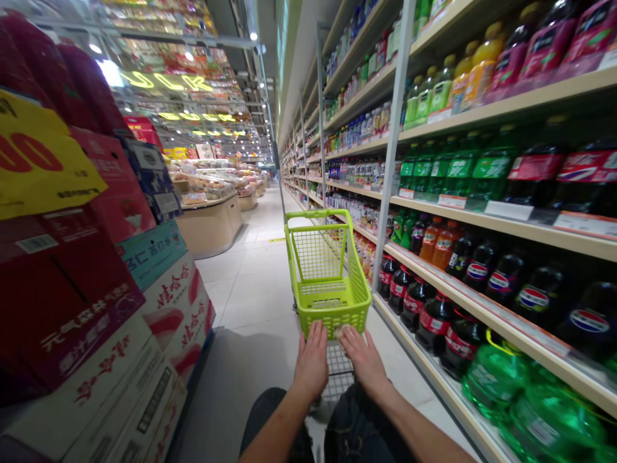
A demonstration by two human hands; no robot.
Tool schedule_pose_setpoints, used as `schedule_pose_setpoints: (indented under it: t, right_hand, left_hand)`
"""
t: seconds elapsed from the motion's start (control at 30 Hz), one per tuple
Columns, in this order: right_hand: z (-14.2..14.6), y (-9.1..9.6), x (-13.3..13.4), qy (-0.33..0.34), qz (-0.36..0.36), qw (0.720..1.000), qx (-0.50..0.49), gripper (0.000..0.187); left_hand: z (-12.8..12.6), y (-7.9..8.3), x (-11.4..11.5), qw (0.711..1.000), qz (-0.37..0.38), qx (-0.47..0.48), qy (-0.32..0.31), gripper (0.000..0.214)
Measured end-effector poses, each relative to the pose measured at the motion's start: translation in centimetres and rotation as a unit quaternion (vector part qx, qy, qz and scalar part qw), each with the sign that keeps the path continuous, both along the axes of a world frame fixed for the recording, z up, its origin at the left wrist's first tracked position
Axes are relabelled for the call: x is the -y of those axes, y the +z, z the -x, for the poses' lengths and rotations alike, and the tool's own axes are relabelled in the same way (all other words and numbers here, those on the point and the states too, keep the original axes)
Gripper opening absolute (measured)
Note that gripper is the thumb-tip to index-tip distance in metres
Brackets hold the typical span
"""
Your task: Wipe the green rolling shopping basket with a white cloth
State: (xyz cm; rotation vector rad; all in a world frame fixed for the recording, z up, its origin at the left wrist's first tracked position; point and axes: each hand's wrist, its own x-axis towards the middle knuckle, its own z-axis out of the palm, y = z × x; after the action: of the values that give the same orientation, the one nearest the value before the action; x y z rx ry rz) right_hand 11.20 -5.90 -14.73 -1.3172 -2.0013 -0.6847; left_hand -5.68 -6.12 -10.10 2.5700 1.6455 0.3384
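Observation:
A lime-green plastic shopping basket [332, 276] rides on a wheeled trolley in the aisle ahead of me; it looks empty. My left hand [312, 360] rests on the trolley's handle at the basket's near edge, fingers curled over it. Beside it, my right hand [362, 359] grips the same handle, and something small and pale shows under its fingertips; I cannot make out what. My dark trousers fill the bottom of the view.
Wooden shelves [482, 218] of soft-drink bottles line the right side, close to the basket. Stacked red and white cartons [120, 321] with a yellow price sign [38, 161] crowd the left. Pale tiled floor [255, 289] runs ahead toward display counters [212, 222].

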Motion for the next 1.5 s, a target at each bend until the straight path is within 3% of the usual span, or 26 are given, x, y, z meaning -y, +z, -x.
schedule_pose_setpoints:
  t: [0.2,0.4,0.6,0.7,0.8,1.0,1.2,1.4,1.5]
  right_hand:
    - [-2.1,1.4,0.1,-0.04,-0.018,0.998,-0.044,0.05]
    - [-5.0,-0.5,0.7,-0.046,-0.005,0.999,0.006,0.058]
    - [-6.1,1.4,0.1,-0.126,-0.035,0.989,-0.065,0.048]
    - [-6.0,0.2,-0.3,-0.115,0.002,0.992,-0.046,0.05]
    - [-5.1,-0.5,0.0,-0.078,0.021,0.996,-0.025,0.055]
    - [-0.5,3.1,0.0,-0.019,-0.038,0.998,-0.053,0.046]
    - [3.9,0.7,0.0,0.043,-0.024,0.999,0.009,0.042]
    - [7.3,4.0,-1.4,0.056,-0.032,0.998,-0.008,0.043]
    - [7.8,2.9,-2.1,0.066,-0.03,0.997,0.013,0.035]
  left_hand:
    - [-1.5,1.0,-0.1,1.0,-0.008,-0.001,-0.024,0.069]
    - [-2.4,1.1,-0.3,0.999,0.001,-0.005,-0.042,0.069]
    - [-2.6,1.1,-0.6,0.999,-0.024,-0.029,-0.033,0.07]
    - [-2.6,1.0,-0.5,0.997,-0.027,-0.044,-0.048,0.071]
    - [-2.0,0.9,-0.8,0.996,-0.045,-0.05,-0.05,0.07]
    - [0.7,1.2,-1.5,0.993,-0.089,-0.059,0.056,0.07]
    - [3.7,0.8,-1.3,0.989,-0.059,-0.081,0.109,0.069]
    - [5.2,1.0,-1.5,0.984,-0.058,-0.081,0.151,0.07]
    - [5.5,1.2,-1.5,0.984,-0.062,-0.077,0.147,0.07]
